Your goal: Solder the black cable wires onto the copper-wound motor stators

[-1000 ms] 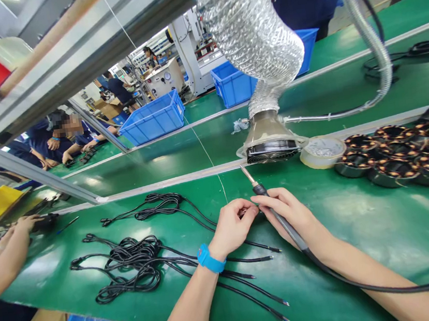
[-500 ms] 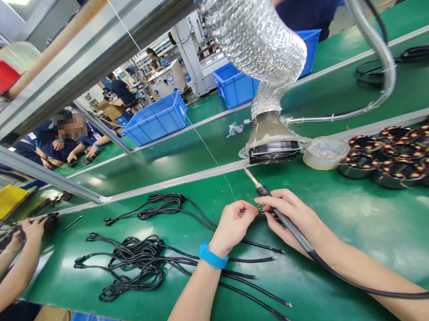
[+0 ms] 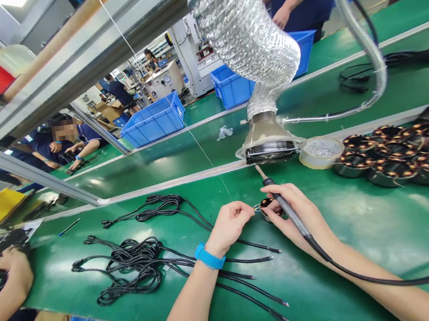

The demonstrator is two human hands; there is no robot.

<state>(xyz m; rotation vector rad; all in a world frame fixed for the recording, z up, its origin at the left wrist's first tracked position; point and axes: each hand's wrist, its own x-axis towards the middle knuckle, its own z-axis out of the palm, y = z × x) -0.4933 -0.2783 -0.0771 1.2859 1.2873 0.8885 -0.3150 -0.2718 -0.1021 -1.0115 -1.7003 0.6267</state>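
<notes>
My left hand (image 3: 230, 224), with a blue band (image 3: 210, 257) at its wrist, is closed in a pinch on thin wires (image 3: 257, 208). These wires run to a small ring-shaped motor stator (image 3: 265, 204) with copper windings. My right hand (image 3: 303, 214) grips a soldering iron (image 3: 294, 219), its tip pointing up and away, below the fume hood (image 3: 268, 135). Fingers of the same hand also touch the stator and partly cover it. Several black cables (image 3: 142, 255) lie left of my hands, their stripped ends passing under my left forearm.
More stators (image 3: 395, 167) stand at the right beside a round tub (image 3: 321, 152). A foil duct (image 3: 246, 37) hangs over the bench (image 3: 349, 237). A thin strand (image 3: 203, 151) slants down toward my left hand. At far left, a co-worker's hands (image 3: 11, 269) handle black items.
The stator now shows between my hands, with wires stretched from it to my left fingers. The soldering iron's tip has shifted slightly right. The co-worker's hands at left have moved lower.
</notes>
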